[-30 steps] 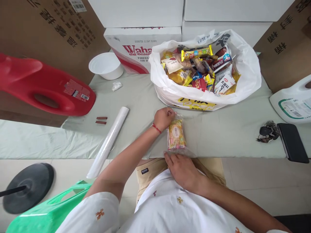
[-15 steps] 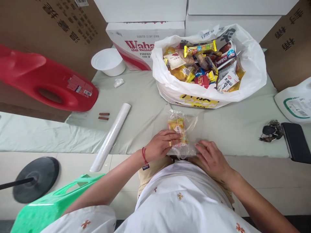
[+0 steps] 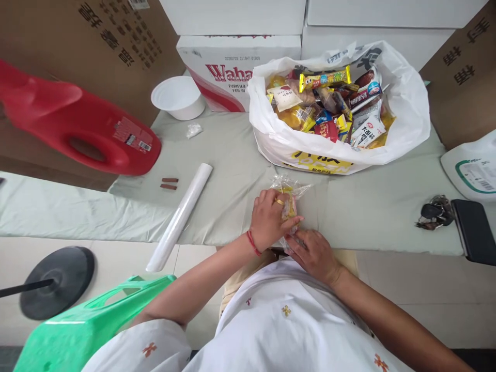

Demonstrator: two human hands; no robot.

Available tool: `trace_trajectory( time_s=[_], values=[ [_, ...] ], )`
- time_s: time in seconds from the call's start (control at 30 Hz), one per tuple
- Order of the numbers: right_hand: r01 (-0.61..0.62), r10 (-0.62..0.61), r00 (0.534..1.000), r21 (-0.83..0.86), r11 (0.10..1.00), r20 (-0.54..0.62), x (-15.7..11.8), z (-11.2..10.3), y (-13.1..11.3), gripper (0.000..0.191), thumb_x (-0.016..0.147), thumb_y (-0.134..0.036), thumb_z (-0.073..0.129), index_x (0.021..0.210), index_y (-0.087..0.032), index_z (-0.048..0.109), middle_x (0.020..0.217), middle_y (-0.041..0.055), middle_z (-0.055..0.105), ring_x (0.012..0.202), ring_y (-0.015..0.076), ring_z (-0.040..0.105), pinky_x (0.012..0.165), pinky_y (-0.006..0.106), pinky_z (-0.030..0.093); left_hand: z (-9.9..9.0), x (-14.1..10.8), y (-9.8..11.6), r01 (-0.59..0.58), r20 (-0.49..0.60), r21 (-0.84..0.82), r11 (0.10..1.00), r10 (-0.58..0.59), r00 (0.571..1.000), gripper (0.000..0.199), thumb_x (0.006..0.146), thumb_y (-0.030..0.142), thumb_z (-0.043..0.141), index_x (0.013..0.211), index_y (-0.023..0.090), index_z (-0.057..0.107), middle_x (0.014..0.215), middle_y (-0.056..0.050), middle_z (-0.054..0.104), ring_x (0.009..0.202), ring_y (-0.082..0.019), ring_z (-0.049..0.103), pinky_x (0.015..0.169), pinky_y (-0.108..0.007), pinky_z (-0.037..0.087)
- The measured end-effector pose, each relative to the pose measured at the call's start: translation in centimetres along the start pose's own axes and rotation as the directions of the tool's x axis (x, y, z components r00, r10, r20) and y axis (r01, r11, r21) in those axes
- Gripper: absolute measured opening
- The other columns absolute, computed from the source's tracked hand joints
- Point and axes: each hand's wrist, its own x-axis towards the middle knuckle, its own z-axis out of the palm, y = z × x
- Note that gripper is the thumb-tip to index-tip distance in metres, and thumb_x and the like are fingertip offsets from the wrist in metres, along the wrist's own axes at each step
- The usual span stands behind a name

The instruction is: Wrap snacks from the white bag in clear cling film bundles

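A small yellow snack packet point(image 3: 289, 209) lies at the table's front edge, wrapped in clear plastic film point(image 3: 287, 183) that sticks up loosely at its far end. Curled over the packet from the left is my left hand point(image 3: 269, 219), its thumb reaching across the near part. My right hand point(image 3: 313, 256) is close beside it, with bent fingers closed on the film's near end. Both hands partly cover the packet. Farther back stands a white plastic bag point(image 3: 271, 147) full of mixed wrapped snacks point(image 3: 325, 106).
A roll of clear film point(image 3: 180, 217) juts over the table edge. Also here are a red jug point(image 3: 127, 155), white bowl point(image 3: 178, 101), two brown strips point(image 3: 169, 183), keys point(image 3: 434, 212), a phone point(image 3: 475, 232) and a white jug point(image 3: 473, 165). A green stool point(image 3: 77, 330) stands lower left.
My left hand has shifted forward and curled over the packet. My right hand has moved left to the film's near end, and the film's right side is now folded in.
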Motion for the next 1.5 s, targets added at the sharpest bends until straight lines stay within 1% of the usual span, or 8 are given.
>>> trace_trajectory(
  time_s=[0.3, 0.43, 0.57, 0.97, 1.13, 1.27, 1.4, 1.5],
  values=[
    [0.034, -0.031, 0.999, 0.132, 0.991, -0.023, 0.3, -1.1, -1.4, 0.024, 0.102, -0.011, 0.054, 0.119, -0.019, 0.069, 0.088, 0.0052, 0.069, 0.074, 0.0169, 0.056, 0.070, 0.033, 0.043, 0.7, 4.0, -2.5, 0.123, -0.070, -0.262, 0.957, -0.146, 0.987, 0.007, 0.089, 0.024, 0.068, 0.084, 0.020, 0.069, 0.083, -0.004, 0.061, 0.085, -0.022, 0.056, 0.083, -0.038, 0.048],
    [0.079, -0.084, 0.996, 0.204, 0.976, 0.019, 1.7, -3.2, -1.4, 0.026, 0.103, -0.010, 0.049, 0.117, -0.019, 0.070, 0.089, 0.0059, 0.070, 0.074, 0.0175, 0.057, 0.071, 0.033, 0.049, 1.4, 4.3, -4.1, -0.061, -0.083, -0.326, 0.943, 0.036, 0.996, 0.027, 0.093, 0.019, 0.060, 0.116, 0.022, 0.073, 0.109, -0.006, 0.060, 0.097, -0.019, 0.055, 0.091, -0.036, 0.049],
    [0.086, -0.118, 0.989, 0.300, 0.950, 0.089, 4.0, -4.9, -0.3, 0.025, 0.102, -0.009, 0.050, 0.110, -0.019, 0.071, 0.092, 0.0059, 0.071, 0.078, 0.0176, 0.058, 0.071, 0.031, 0.051, 1.8, 4.2, -4.9, -0.257, -0.020, -0.336, 0.906, 0.266, 0.964, 0.036, 0.094, 0.009, 0.048, 0.105, 0.026, 0.079, 0.114, -0.006, 0.061, 0.092, -0.017, 0.052, 0.086, -0.033, 0.049],
    [-0.327, 0.273, 0.945, 0.523, 0.787, 0.179, 8.4, -2.9, 3.2, 0.016, 0.101, -0.018, 0.053, 0.101, -0.021, 0.069, 0.091, 0.0044, 0.065, 0.082, 0.0165, 0.063, 0.073, 0.028, 0.051, 2.4, 3.5, -3.3, -0.274, -0.071, -0.409, 0.870, 0.268, 0.961, 0.030, 0.102, 0.018, 0.045, 0.116, 0.019, 0.071, 0.106, -0.010, 0.068, 0.098, -0.020, 0.063, 0.087, -0.036, 0.054],
    [-0.360, 0.287, 0.933, 0.548, 0.755, 0.217, 8.3, -2.5, 3.5, 0.016, 0.101, -0.018, 0.053, 0.102, -0.021, 0.069, 0.091, 0.0042, 0.065, 0.080, 0.0159, 0.062, 0.072, 0.027, 0.049, -2.1, 0.7, -3.3, -0.331, -0.172, -0.406, 0.852, 0.284, 0.943, 0.029, 0.099, 0.018, 0.048, 0.121, 0.025, 0.065, 0.120, -0.010, 0.064, 0.110, -0.023, 0.062, 0.096, -0.040, 0.053],
    [-0.366, 0.272, 0.930, 0.565, 0.739, 0.246, 8.5, -2.7, 3.7, 0.015, 0.101, -0.019, 0.054, 0.101, -0.021, 0.069, 0.090, 0.0039, 0.065, 0.080, 0.0161, 0.061, 0.072, 0.027, 0.048, -4.6, -4.0, -3.1, -0.605, -0.060, -0.260, 0.753, 0.613, 0.788, 0.032, 0.090, 0.026, 0.060, 0.121, 0.032, 0.063, 0.117, -0.008, 0.070, 0.108, -0.025, 0.065, 0.094, -0.043, 0.052],
    [-0.369, 0.261, 0.929, 0.585, 0.722, 0.263, 8.8, -2.5, 3.7, 0.015, 0.102, -0.019, 0.054, 0.102, -0.021, 0.069, 0.090, 0.0032, 0.064, 0.080, 0.0150, 0.060, 0.073, 0.027, 0.047, -2.5, -7.0, -2.5, -0.659, -0.105, 0.053, 0.751, 0.660, 0.744, 0.039, 0.090, 0.022, 0.072, 0.123, 0.042, 0.065, 0.106, 0.002, 0.074, 0.099, -0.017, 0.066, 0.095, -0.035, 0.049],
    [-0.355, 0.243, 0.933, 0.580, 0.733, 0.265, 9.0, -2.4, 3.5, 0.015, 0.102, -0.018, 0.054, 0.102, -0.021, 0.069, 0.090, 0.0031, 0.063, 0.080, 0.0150, 0.059, 0.073, 0.026, 0.046, -0.2, -7.3, -2.3, -0.626, -0.165, -0.003, 0.780, 0.617, 0.770, 0.038, 0.092, 0.019, 0.072, 0.120, 0.043, 0.068, 0.096, 0.005, 0.076, 0.089, -0.015, 0.066, 0.088, -0.033, 0.050]
  ],
)
